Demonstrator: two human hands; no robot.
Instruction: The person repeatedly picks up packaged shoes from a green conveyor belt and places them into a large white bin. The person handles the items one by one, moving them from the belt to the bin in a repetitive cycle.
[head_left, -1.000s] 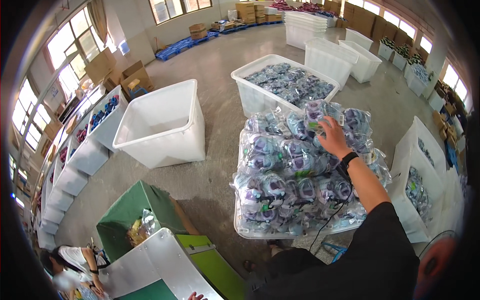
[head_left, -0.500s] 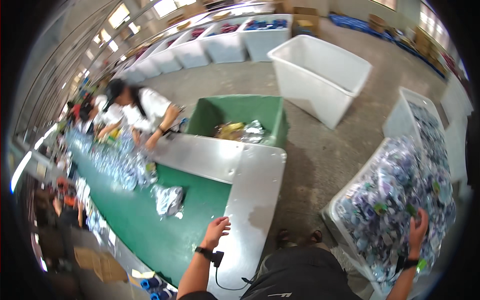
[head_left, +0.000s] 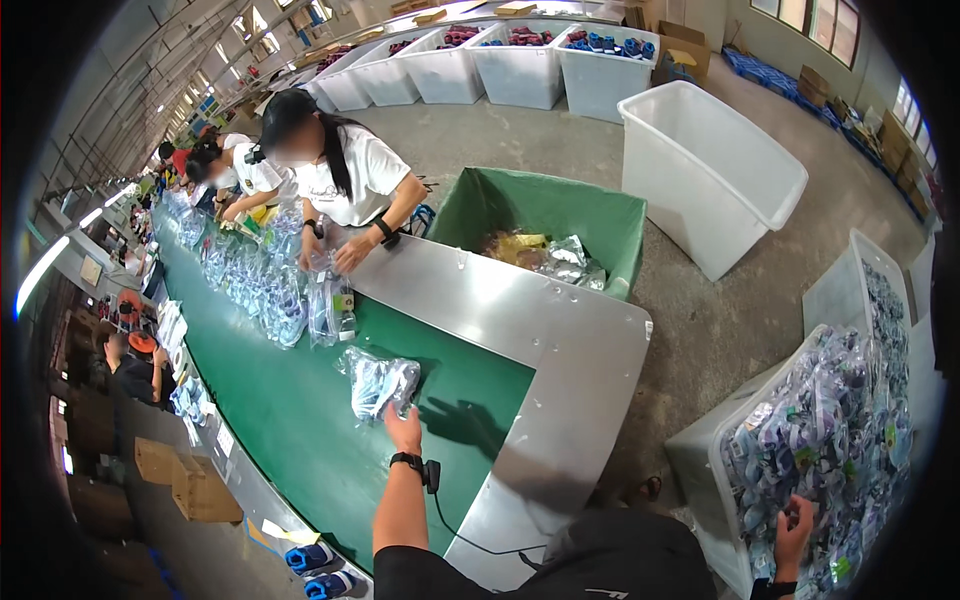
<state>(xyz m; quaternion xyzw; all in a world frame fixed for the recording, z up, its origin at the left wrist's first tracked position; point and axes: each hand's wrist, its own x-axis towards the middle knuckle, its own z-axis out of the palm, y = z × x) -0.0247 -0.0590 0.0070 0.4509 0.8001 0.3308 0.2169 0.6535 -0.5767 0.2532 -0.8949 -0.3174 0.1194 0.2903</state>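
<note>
My left hand (head_left: pixel 404 432) reaches over the green conveyor belt (head_left: pixel 250 420) with its fingers stretched out. Their tips meet the lower edge of a clear plastic bag (head_left: pixel 382 384) with pale blue-grey contents, perhaps shoes. No closed grip shows there. Over to the right, my right hand (head_left: pixel 795 528) is held above a white bin (head_left: pixel 712 470) heaped with similar clear bags (head_left: pixel 810 420). Its fingers are loosely bent and apart, and nothing shows in them. Each wrist wears a dark band; a cable hangs from the left one.
A metal ledge (head_left: pixel 560 345) borders the belt. Beyond it stand a green bin (head_left: pixel 590 205) with wrappers and a large white bin (head_left: pixel 710 150). A co-worker (head_left: pixel 350 180) handles bags (head_left: pixel 265 290) across the belt. Blue shoes (head_left: pixel 325 575) lie at the near edge.
My left hand has moved forward and left from beside the metal ledge to the lone bag on the belt. My right hand remains over the heaped bin, and the view has turned left.
</note>
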